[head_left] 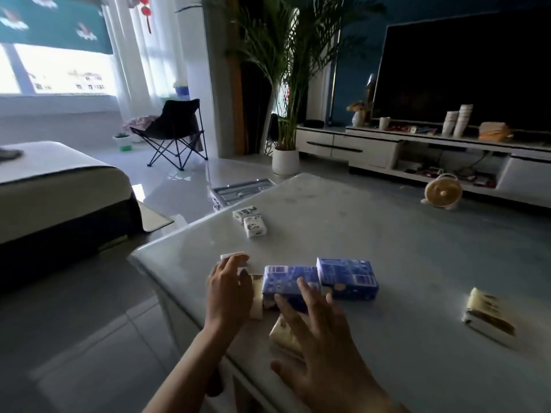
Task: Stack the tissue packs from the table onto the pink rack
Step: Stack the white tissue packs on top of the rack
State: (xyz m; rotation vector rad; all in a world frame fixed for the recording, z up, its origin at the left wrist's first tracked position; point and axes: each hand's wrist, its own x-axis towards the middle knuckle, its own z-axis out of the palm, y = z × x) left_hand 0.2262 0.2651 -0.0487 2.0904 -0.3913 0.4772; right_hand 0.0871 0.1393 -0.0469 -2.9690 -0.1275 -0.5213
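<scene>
Tissue packs (347, 277) in blue sit just beside each other near the front edge of the pale table (387, 234). The right hand (322, 332) has its grip apart, with the fingers straight and spread. Its tips touch the nearer blue pack (286, 281). A cream pack (283, 335) peeks out from under this hand. The left hand (229, 289) has a loose grip too, and its fingers rest on a small white pack (234, 256). Two more white packs (255, 226) lie farther back near the table's left edge. A yellow pack (489, 318) lies well apart on the right.
</scene>
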